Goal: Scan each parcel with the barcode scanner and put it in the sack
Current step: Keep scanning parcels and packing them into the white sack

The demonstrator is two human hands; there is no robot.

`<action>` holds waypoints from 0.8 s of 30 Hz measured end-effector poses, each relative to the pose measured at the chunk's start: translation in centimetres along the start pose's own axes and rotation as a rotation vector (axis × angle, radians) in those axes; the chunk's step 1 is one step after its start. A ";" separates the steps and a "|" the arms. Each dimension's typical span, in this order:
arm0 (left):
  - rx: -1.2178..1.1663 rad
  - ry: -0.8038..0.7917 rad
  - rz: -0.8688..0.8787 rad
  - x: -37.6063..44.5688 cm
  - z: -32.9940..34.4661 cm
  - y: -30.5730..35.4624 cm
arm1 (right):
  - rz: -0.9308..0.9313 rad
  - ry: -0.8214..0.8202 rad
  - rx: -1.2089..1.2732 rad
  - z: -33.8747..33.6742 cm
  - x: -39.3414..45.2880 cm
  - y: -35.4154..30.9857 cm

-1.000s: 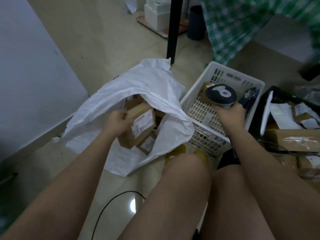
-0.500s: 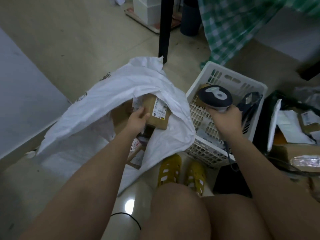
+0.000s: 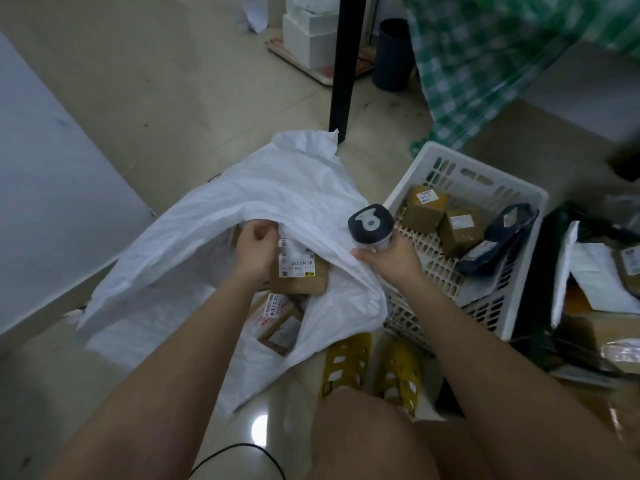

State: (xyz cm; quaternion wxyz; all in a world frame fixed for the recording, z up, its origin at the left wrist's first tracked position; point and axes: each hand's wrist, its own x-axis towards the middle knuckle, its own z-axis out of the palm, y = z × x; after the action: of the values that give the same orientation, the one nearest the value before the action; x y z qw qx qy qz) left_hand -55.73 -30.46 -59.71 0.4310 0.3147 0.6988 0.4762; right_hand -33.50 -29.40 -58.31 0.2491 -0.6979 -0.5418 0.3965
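A white sack [image 3: 277, 195] lies open on the floor in front of me. My left hand [image 3: 254, 251] is in its mouth, fingers curled on the left edge of a brown parcel [image 3: 304, 285] with a white barcode label. More labelled parcels [image 3: 277, 320] lie deeper in the sack below it. My right hand [image 3: 391, 258] grips the dark barcode scanner [image 3: 370, 225], held upright, and its fingertips touch the sack's right rim. Beside the sack, a white plastic basket [image 3: 485, 168] holds two brown parcels [image 3: 424, 209] and a dark poly mailer [image 3: 498, 240].
A black post [image 3: 344, 64] stands just behind the sack. A black crate [image 3: 540, 271] with more parcels and papers is at the far right. My yellow sandals [image 3: 346, 362] are below the sack. A black cable [image 3: 235, 452] runs on the floor; a wall [image 3: 52, 202] is at left.
My left hand has carried the brown parcel lower and rightwards into the sack's mouth. My right hand with the scanner has moved left from over the basket to the sack's rim.
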 end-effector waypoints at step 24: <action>-0.481 -0.204 0.084 4.1 10.6 20.9 | -0.050 0.294 0.611 -6.1 4.9 -8.5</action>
State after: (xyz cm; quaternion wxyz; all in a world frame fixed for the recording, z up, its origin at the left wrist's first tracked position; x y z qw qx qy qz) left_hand -47.31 -15.54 -43.19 0.5417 0.2783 0.5049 0.6117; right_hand -32.77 -21.82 -49.70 0.5320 -0.6272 -0.3733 0.4292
